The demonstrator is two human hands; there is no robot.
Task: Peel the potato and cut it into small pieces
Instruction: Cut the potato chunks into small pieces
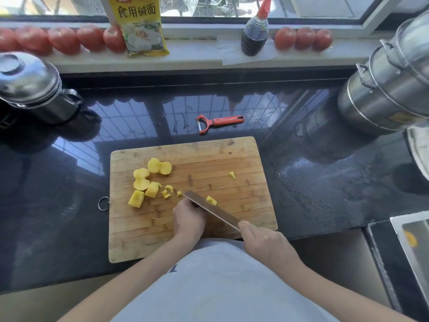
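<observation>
Dark, glossy stone forms the table [69,182] below a sill lined with tomatoes [62,39]. On our bamboo cutting board [232,159] the knife [209,206] runs diagonally, tip toward the far left, handle toward our right hand [267,245], which grips it. Our left hand [189,220] rests knuckles-up against the blade; what it holds we cannot tell. Yellow peeled potato chunks [148,180] lie left of the tip. An orange peeler [219,122] lies beyond the board.
</observation>
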